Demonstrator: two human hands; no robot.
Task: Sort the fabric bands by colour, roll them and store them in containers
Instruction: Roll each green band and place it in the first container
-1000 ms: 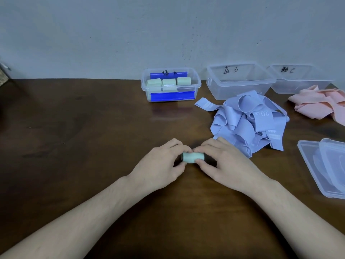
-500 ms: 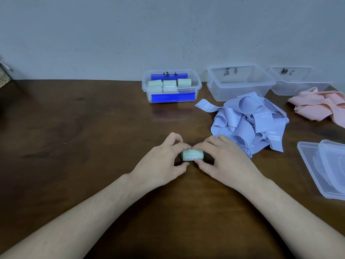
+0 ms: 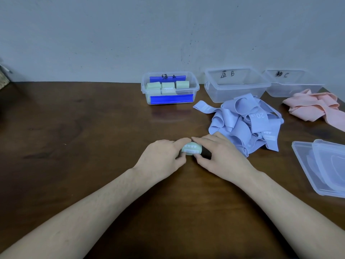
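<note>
— What does the person have in hand at the dark brown wooden table (image 3: 78,139)?

— A small rolled pale-green fabric band (image 3: 191,148), white print showing on its outer wrap, sits on the table's middle, toward the near edge. The left hand (image 3: 162,157) pinches its left end with curled fingers and thumb; the right hand (image 3: 223,157) grasps the right end the same way, index finger laid over the top.

— And the containers?

— Three stand along the far edge by the grey wall. The clear plastic box with blue strips (image 3: 170,90), hand-marked A, holds rolled green bands (image 3: 168,85) side by side. To its right the clear plastic box marked B (image 3: 235,85) and, at the far right corner, the clear plastic box marked C (image 3: 291,83).

— The unsorted bands?

— A loose heap of lavender-blue fabric bands (image 3: 246,124), one printed "20 LB", lies just in front of box B and touches the right hand's back. A pile of pink fabric bands (image 3: 315,107) lies at the right edge before box C. Clear plastic lids (image 3: 324,165) rest stacked near the right edge, nearer the person.
</note>
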